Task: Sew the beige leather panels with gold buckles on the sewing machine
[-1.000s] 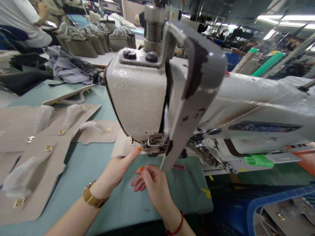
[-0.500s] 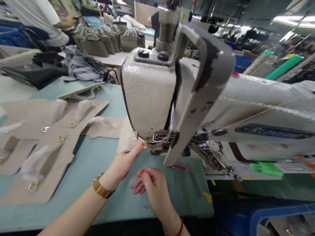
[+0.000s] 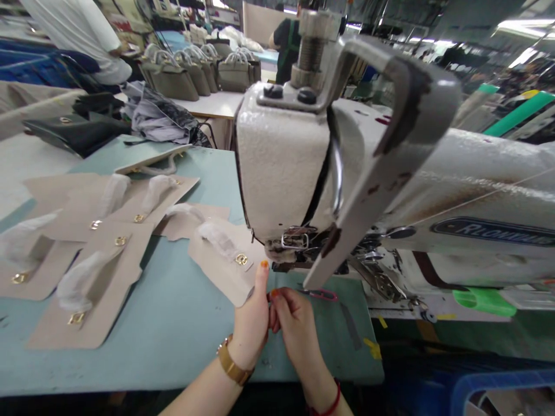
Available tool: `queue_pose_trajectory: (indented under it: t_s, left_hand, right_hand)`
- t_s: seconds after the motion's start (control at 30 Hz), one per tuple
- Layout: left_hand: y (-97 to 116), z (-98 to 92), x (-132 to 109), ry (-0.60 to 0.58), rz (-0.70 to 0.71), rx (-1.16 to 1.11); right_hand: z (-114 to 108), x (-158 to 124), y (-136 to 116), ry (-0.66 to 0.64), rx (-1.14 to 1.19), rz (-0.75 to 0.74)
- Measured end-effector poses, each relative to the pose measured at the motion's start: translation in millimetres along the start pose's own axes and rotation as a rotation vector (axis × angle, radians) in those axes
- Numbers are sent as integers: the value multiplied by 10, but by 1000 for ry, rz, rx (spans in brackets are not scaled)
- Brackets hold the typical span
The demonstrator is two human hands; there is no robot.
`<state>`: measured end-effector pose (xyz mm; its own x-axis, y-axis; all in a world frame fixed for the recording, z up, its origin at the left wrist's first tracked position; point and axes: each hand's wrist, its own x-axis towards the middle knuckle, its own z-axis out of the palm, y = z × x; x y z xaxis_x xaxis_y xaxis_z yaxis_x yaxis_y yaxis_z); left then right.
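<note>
Out from behind the sewing machine (image 3: pixel 281 167) has come more of the beige panel (image 3: pixel 210 263), and the left hand (image 3: pixel 252 323) has moved in beside the right hand (image 3: pixel 298 320). Beneath everything lies the green table (image 3: pixel 167 329). On it, the machine's head stands over the panel's right end. More beige pieces (image 3: pixel 119 286) overlap at the left, near the table's far and near edges. The panel lies flat and slanted, its near corner at the left hand, whose thumb points up along its right edge; its fingers are hidden, so I cannot tell how firmly they grip it. The right hand is half curled, thumb and fingertips close together against the left; whether they pinch anything cannot be told. Pink snips (image 3: pixel 324 295) lie just beyond it. On the panel are a wrapped handle (image 3: pixel 217 240) and, smallest, a gold clasp (image 3: pixel 241 260).
</note>
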<state>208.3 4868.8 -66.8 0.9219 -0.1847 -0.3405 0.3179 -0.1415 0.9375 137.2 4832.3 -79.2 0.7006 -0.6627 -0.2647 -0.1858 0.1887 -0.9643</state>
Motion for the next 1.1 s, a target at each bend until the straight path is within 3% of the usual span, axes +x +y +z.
queue_pose_trajectory:
  t_s: [0.07, 0.13, 0.23, 0.3, 0.33, 0.37, 0.47, 0.57, 0.67, 0.73, 0.87, 1.1]
  left_hand:
    - [-78, 50, -73, -12, -38, -52]
    - [-221, 3, -139, -115, -20, -126]
    - [-518, -323, -146, -262, 79, -222]
    - [-650, -666, -8, -169, 184, -168]
    - [-661, -840, 116, -64, 271, -49]
    - [-628, -993, 274, -73, 402, 122]
    - [-297, -1210, 856, -405, 842, 525]
    - [152, -1053, 1316, -782, 1099, 825]
    - [459, -819, 1419, -960, 1236, 919]
    - [552, -747, 1329, -971, 1304, 971]
    - [606, -761, 1065, -861, 1339, 1078]
    - [621, -747, 874, -729, 1313, 1201]
  right_hand:
    - [-40, 25, -29, 60, -29, -23]
    - [-51, 51, -60, 104, -34, -44]
    - [11, 87, -100, 130, -2, -41]
    - [104, 118, -123, 133, -6, -35]
    - [161, 138, -135, 130, -22, -45]
    - [221, 162, -146, 128, -40, -65]
    - [377, 248, -167, 164, -74, -141]
    - [425, 313, -156, 222, -66, -158]
    - [343, 326, -144, 177, -66, -138]
    - [253, 314, -151, 115, -67, -130]
    - [117, 294, -185, 5, 9, -56]
    - [48, 273, -211, -13, -80, -52]
